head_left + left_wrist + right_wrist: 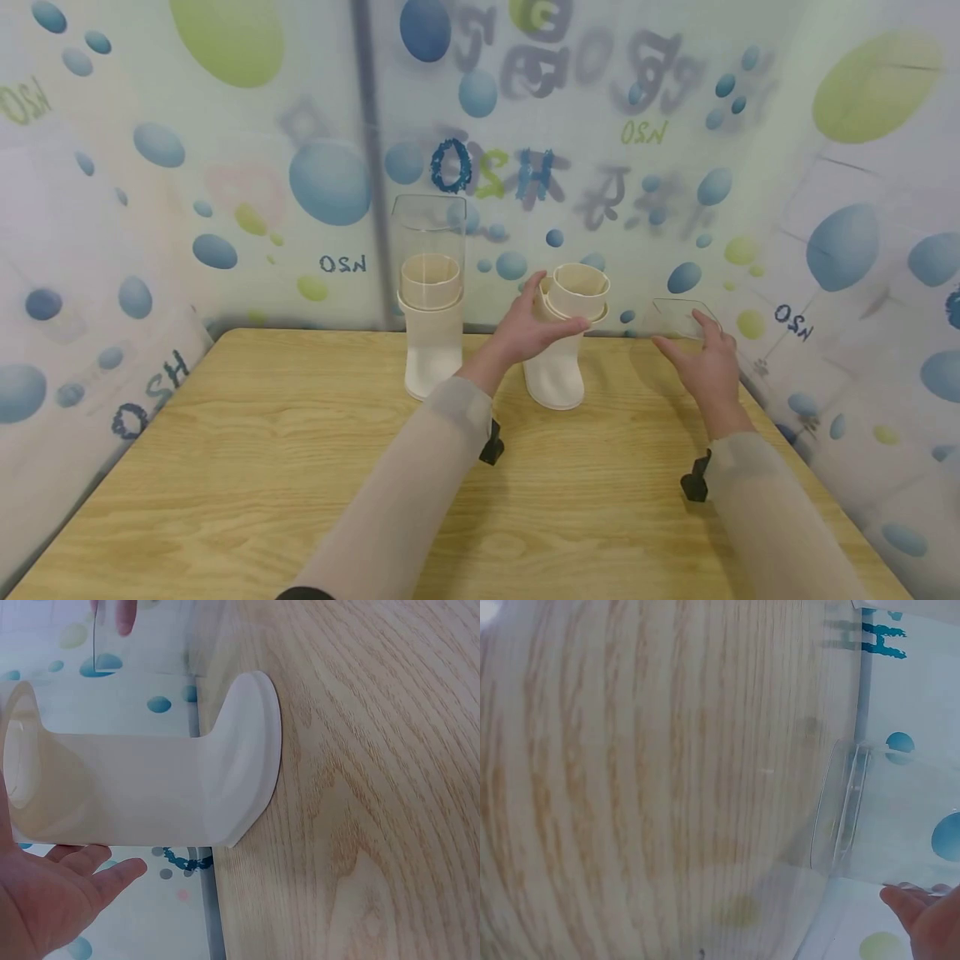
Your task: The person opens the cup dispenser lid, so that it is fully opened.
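My left hand (525, 327) grips a cream dispenser base (557, 375) around its round collar, thumb across the front and fingers behind. In the left wrist view, the fingers lie along the column of the base, whose curved foot is at the tabletop. My right hand (708, 362) holds a clear container (675, 318) off to the right, thumb and fingers at its sides. The right wrist view shows the see-through wall of this container (892, 806) beside the fingertips. Left of my left hand stands a matching cream dispenser base (433, 342), a clear container (427, 221) fitted on its top.
The wooden table (315, 467) has its back edge against a wall sheet (315, 108) printed with blue and green drops. Similar sheets rise along both sides. A black wrist strap piece (696, 479) hangs under the right sleeve.
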Available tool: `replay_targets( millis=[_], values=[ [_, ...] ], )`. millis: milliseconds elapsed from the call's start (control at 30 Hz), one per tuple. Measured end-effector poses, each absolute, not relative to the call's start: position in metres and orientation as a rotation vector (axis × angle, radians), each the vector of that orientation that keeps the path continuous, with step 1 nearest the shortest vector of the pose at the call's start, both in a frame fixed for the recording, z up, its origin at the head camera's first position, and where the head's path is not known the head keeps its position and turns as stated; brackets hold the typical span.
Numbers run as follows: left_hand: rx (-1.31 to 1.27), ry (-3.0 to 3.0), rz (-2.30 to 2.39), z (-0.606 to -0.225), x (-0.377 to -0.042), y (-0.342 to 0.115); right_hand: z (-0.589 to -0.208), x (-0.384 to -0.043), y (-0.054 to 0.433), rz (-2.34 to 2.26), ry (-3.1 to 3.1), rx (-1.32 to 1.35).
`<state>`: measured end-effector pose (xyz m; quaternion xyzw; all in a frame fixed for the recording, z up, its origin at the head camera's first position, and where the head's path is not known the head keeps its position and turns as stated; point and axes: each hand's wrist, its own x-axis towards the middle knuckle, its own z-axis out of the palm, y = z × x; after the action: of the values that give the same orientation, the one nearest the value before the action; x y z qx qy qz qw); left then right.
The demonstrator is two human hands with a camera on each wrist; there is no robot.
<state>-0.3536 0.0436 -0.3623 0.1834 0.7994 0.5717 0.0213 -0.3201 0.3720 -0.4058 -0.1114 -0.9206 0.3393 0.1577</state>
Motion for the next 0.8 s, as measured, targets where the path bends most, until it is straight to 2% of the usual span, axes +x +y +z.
replay_targets(
  millis=[467, 800],
  values=[
    [0.598, 2.482, 1.757, -0.36, -0.351, 0.043, -0.405, -0.316, 0.369, 0.953, -2.612, -0.343],
    [0.611, 2.531, 1.717, -0.364, -0.334, 0.024, -0.393, -0.297, 0.362, 0.967, -2.459, -0.342]
  ],
)
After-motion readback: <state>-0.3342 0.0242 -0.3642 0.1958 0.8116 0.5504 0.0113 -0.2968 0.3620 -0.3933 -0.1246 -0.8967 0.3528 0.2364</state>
